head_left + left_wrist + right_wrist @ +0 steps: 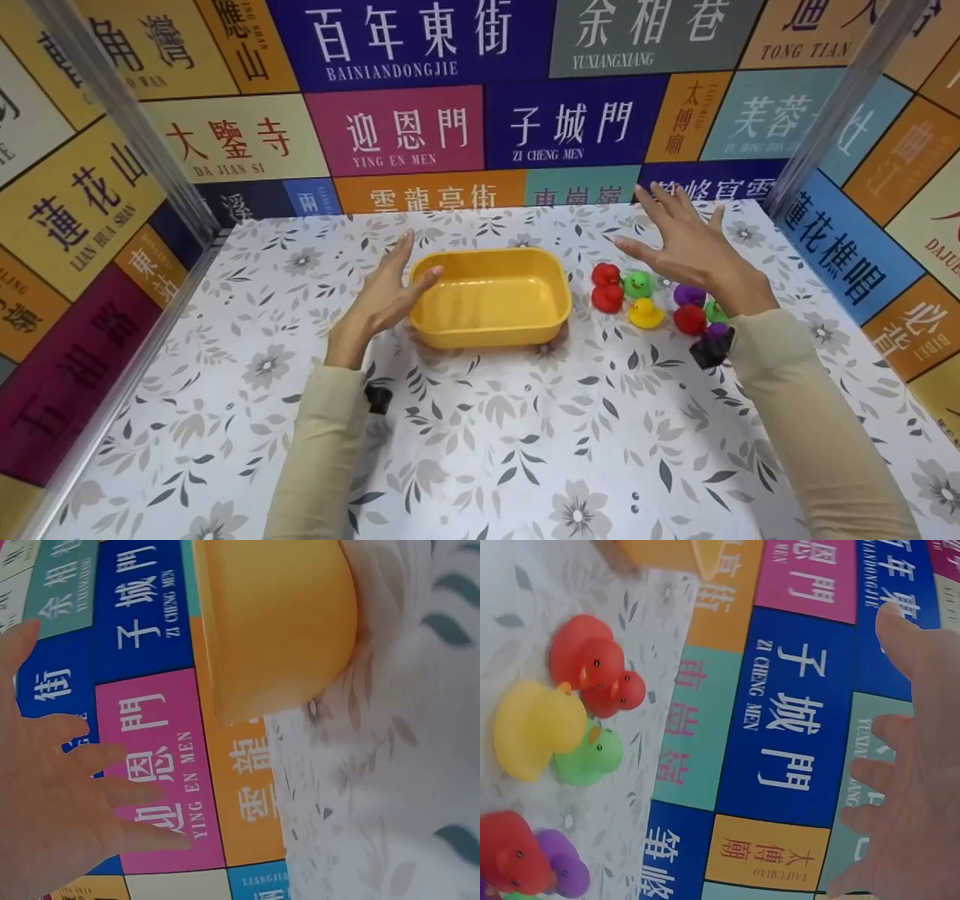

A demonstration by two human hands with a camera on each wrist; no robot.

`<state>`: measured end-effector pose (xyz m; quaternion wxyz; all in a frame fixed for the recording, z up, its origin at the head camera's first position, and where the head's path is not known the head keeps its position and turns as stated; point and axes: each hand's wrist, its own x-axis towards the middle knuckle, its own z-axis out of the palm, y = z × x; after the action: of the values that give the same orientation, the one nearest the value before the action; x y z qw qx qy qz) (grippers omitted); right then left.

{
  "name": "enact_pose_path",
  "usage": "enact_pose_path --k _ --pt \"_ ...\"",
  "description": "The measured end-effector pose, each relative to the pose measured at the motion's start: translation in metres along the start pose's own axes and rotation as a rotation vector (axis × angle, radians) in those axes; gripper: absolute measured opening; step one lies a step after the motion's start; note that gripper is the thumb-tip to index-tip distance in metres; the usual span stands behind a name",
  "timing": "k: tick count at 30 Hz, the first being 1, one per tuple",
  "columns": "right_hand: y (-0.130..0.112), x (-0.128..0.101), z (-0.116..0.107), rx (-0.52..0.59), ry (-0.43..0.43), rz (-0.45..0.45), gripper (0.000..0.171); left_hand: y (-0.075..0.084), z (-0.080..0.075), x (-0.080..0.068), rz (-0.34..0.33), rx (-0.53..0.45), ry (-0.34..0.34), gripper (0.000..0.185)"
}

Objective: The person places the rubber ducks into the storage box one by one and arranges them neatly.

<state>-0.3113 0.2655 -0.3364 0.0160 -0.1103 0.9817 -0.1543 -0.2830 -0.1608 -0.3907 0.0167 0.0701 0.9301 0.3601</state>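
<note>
A yellow plastic basin [491, 336] stands on the table with bare inner walls and floor in view. At its left end, my left hand [386, 289] is raised with fingers extended and holds nothing; its thumb overlaps the rim in the head view. My right hand [694, 247] hovers spread above the rubber ducks at the right, also holding nothing. Nearest the basin are two red ducks [607, 298], a green duck [638, 284] and a yellow duck [645, 313]. Beside my right wrist sit another red duck [690, 319] and a purple duck [688, 294], others partly hidden.
A white tablecloth [465, 442] with grey flowers and leaves covers the table. Colourful panels [409, 127] with Chinese lettering rise behind and at both sides. Clear upright posts [139, 120] stand at the back corners. Each wrist carries a small black device [711, 348].
</note>
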Motion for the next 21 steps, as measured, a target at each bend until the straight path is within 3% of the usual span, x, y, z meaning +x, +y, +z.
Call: enact_pose_path --k 8,21 --pt "0.023 -0.025 0.016 0.098 0.089 0.017 0.093 -0.010 0.013 -0.015 -0.053 -0.224 0.009 0.086" --pt "0.085 -0.046 0.038 0.429 0.188 0.258 0.094 -0.032 0.029 -0.016 -0.238 -0.487 0.004 0.070"
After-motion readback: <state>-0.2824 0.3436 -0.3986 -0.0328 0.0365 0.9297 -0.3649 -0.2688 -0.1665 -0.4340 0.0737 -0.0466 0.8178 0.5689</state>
